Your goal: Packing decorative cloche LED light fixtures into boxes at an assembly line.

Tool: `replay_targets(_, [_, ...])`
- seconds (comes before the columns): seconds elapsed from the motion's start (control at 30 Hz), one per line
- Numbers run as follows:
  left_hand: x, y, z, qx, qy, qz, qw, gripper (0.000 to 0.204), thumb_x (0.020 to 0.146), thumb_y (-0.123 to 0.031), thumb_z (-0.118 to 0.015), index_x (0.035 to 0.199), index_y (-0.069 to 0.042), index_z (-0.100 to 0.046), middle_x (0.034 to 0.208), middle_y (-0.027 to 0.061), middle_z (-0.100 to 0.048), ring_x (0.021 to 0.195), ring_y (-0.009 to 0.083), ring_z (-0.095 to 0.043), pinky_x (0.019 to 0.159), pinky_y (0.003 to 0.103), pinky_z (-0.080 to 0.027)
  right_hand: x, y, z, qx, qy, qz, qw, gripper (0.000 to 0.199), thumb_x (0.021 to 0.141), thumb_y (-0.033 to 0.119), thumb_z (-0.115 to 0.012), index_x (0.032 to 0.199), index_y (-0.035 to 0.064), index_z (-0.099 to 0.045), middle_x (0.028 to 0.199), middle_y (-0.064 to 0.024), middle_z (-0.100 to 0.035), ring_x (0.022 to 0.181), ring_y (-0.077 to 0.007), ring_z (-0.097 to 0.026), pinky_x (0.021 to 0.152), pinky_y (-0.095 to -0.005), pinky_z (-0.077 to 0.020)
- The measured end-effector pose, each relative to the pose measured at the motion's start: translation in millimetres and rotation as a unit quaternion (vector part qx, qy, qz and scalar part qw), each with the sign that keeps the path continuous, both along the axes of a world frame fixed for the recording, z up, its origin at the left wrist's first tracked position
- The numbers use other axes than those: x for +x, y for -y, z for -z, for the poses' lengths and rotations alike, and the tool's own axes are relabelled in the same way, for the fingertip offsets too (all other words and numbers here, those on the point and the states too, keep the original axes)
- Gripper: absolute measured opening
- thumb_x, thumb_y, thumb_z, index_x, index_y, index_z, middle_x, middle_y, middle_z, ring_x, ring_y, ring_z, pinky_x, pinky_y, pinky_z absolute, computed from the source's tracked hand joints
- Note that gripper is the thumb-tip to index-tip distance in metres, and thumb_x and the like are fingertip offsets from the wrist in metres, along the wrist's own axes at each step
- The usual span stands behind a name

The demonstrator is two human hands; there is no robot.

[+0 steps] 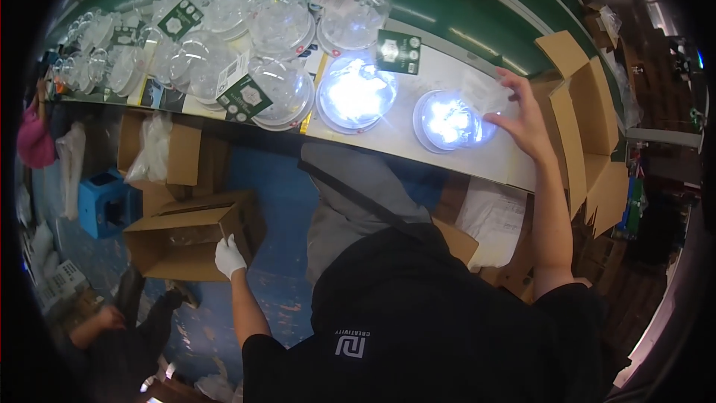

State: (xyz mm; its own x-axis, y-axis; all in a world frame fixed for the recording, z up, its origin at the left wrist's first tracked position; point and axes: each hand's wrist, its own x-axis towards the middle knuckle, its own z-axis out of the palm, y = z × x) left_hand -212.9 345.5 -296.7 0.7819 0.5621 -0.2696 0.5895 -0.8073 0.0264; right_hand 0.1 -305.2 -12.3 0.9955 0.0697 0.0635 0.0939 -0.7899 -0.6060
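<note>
My left hand (pixel 230 257), in a white glove, is closed at the rim of an open cardboard box (pixel 183 272) low on the left. On the white bench (pixel 395 130), my bare right hand (pixel 524 119) has its thumb and fingers apart, beside a clear dome ornament (pixel 447 123) glowing with white light. A pale, blurred translucent piece (pixel 483 92) shows between the fingertips and the ornament; whether they touch it I cannot tell. To the left stands a larger lit dome ornament (pixel 356 95), with a green card tag (pixel 398 52) behind it.
Several unlit clear dome ornaments (pixel 280 93) with tags crowd the bench's left. An open carton (pixel 589 112) stands at its right end. A green surface (pixel 440 15) runs behind. Below left are a blue plastic stool (pixel 110 201) and a person (pixel 123 343).
</note>
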Motion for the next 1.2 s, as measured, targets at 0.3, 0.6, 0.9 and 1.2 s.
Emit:
replay_targets(0.3, [-13.9, 33.0, -80.3, -0.095, 0.157, -0.056, 0.981, 0.038, 0.098, -0.037, -0.060, 0.098, 0.000, -0.070, 0.097, 0.0190, -0.068, 0.090, 0.0394, -0.064, 0.078, 0.048, -0.048, -4.5, -45.5, 31.7, -0.080, 0.163, -0.046, 0.982, 0.066, 0.077, 0.022, -0.085, 0.132, 0.0041, -0.052, 0.137, -0.0151, -0.060, 0.122, -0.0355, -0.058, 0.105, -0.0433, -0.0444])
replay_targets(0.6, [-64.4, 61.7, -159.6, -0.103, 0.242, -0.119, 0.957, 0.027, 0.096, -0.020, -0.065, 0.092, 0.007, -0.068, 0.082, 0.0162, -0.070, 0.072, 0.0250, -0.065, 0.070, 0.036, -0.049, -39.9, 18.7, 70.8, 0.265, 0.170, 0.169, 0.934, 0.034, 0.093, -0.001, -0.062, 0.127, -0.0021, -0.057, 0.120, -0.0153, -0.068, 0.104, -0.0193, -0.066, 0.089, -0.0304, -0.0533])
replay_targets(0.9, [-52.2, 107.9, -213.4, -0.036, 0.274, -0.051, 0.960, 0.029, 0.094, -0.025, -0.064, 0.095, 0.003, -0.072, 0.097, 0.0196, -0.070, 0.090, 0.0351, -0.067, 0.083, 0.041, -0.050, -46.3, -4.9, 50.5, 0.298, 0.176, 0.094, 0.933, 0.051, 0.087, -0.008, -0.064, 0.136, 0.0023, -0.055, 0.129, -0.0112, -0.059, 0.095, -0.0150, -0.062, 0.086, -0.0292, -0.0527])
replay_targets(1.2, [-34.9, 83.3, -210.9, 0.004, 0.268, -0.036, 0.963, 0.029, 0.092, -0.031, -0.065, 0.084, -0.003, -0.070, 0.086, 0.0166, -0.067, 0.083, 0.0372, -0.066, 0.072, 0.045, -0.051, -82.5, -34.6, 43.2, -0.128, 0.204, -0.176, 0.954, 0.047, 0.069, -0.011, -0.061, 0.113, 0.0035, -0.068, 0.119, -0.0119, -0.065, 0.108, -0.0355, -0.059, 0.103, -0.0463, -0.0418])
